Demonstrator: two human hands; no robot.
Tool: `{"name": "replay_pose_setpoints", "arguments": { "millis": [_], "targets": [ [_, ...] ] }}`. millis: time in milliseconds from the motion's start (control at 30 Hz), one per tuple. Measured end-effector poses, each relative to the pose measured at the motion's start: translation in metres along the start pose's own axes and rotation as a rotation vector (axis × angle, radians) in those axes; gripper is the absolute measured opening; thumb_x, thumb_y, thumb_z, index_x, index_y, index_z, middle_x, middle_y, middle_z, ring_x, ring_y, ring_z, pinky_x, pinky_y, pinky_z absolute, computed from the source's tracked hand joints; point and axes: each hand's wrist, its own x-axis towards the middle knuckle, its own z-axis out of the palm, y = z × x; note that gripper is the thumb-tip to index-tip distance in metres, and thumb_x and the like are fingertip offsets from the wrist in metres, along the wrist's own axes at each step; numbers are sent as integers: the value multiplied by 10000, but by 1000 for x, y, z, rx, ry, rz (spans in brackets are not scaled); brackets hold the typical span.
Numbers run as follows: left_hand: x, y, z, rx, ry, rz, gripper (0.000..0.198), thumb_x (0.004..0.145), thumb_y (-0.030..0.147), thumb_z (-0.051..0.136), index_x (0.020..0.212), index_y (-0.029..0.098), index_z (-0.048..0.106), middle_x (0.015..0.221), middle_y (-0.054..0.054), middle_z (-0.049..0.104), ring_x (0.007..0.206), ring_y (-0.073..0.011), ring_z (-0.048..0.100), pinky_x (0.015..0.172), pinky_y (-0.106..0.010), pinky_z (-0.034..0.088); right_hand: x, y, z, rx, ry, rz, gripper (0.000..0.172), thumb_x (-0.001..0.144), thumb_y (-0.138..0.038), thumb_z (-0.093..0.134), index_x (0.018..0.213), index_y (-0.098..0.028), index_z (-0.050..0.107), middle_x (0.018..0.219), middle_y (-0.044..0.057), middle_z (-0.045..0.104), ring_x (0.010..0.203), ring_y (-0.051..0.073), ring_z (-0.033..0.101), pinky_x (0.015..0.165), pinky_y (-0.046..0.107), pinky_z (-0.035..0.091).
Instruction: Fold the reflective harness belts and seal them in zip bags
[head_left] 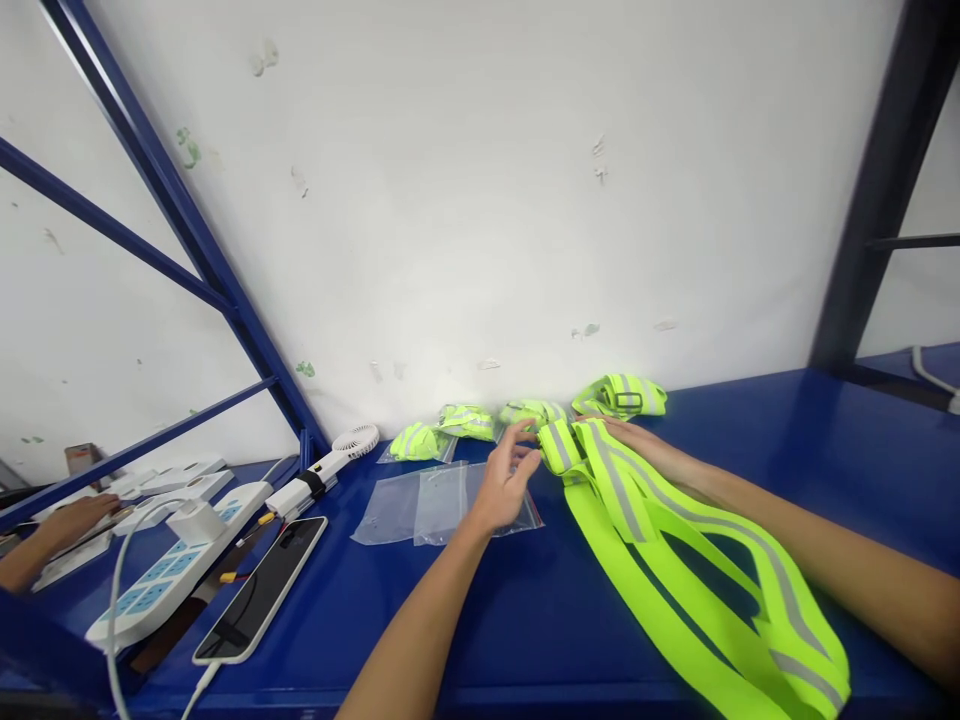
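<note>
A neon yellow-green reflective strap vest (634, 500), with silver stripes, stretches from its small folded end down to loose loops at the table's front edge. My left hand (506, 480) is beside that folded end, fingers bent and apart from the thumb, holding nothing. Behind the straps, my right hand (649, 445) grips the folded end from the right; the straps hide part of its fingers. Clear plastic zip bags (442, 503) lie flat under and left of my left hand.
Bundled reflective straps (466, 421), some in clear bags, line the wall; another bundle with a buckle (626, 398) sits right. At left are a handheld fan (355, 440), a phone (262, 590), a power strip (180, 565) and another person's hand (79, 520). Blue frame bars (217, 270) rise there.
</note>
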Motion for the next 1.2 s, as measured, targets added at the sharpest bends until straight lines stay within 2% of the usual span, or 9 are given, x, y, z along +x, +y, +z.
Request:
{"name": "replay_pose_setpoints", "arguments": {
  "millis": [100,333,467,567,700,800,933,1067,1200],
  "targets": [
    [-4,2,4,25,-123,-47,418,895,380,538,1289,245,503,1266,-96,536,982,-211,574,808,-334,510,-2,-2,4,22,-8,-10,376,853,-382,604,1209,-267,631,1252,58,651,1022,263,663,778,335,574],
    [-6,-2,16,49,-157,5,624,797,347,664,1371,245,445,1310,-121,485,1056,-231,549,808,-319,525,-11,-3,25,139,28,-42,490,872,-358,528,1356,-331,460,1166,35,682,955,260,685,696,351,576],
    [-1,-8,15,12,-46,-78,390,851,465,575,1087,158,623,938,-62,634,760,-154,564,669,-255,470,-12,1,23,-16,-28,-27,511,918,-548,391,1334,-277,513,1199,83,670,994,311,666,776,429,568],
    [6,-14,10,-75,68,-221,514,874,598,449,694,136,585,568,13,497,524,-101,426,511,-224,348,-13,8,17,-406,-148,-170,561,890,-569,450,1325,-228,545,1253,110,638,1099,349,603,935,484,492],
    [9,-18,8,-101,122,-318,591,835,679,430,507,188,408,438,49,332,430,-83,287,458,-238,218,-11,16,13,-737,-76,-479,821,820,-446,628,1514,-269,227,1488,107,399,1304,360,421,1016,481,418],
    [5,-17,8,3,34,-278,646,872,681,335,449,197,394,408,28,356,425,-106,342,493,-259,257,-9,16,15,-770,-47,-610,647,820,-395,642,1421,-281,433,1445,88,448,1326,338,396,1057,450,374],
    [-1,-14,6,184,-73,-76,674,930,622,210,510,185,503,491,-4,476,518,-141,458,587,-274,331,-7,11,21,-524,42,-501,320,823,-446,639,1047,-227,704,1130,79,688,1104,330,586,997,441,434],
    [-1,-9,3,387,-48,84,511,929,545,378,647,178,595,624,-3,528,634,-147,465,635,-268,343,-5,5,26,-130,253,-299,374,772,-442,703,1077,-228,673,1014,60,740,990,305,658,868,404,528],
    [0,-8,3,339,-16,127,339,902,463,512,811,178,671,746,-26,603,730,-157,521,696,-269,400,-9,-3,30,37,274,-136,348,808,-399,674,1125,-259,647,990,38,753,938,280,691,812,373,568]
  ]
}}
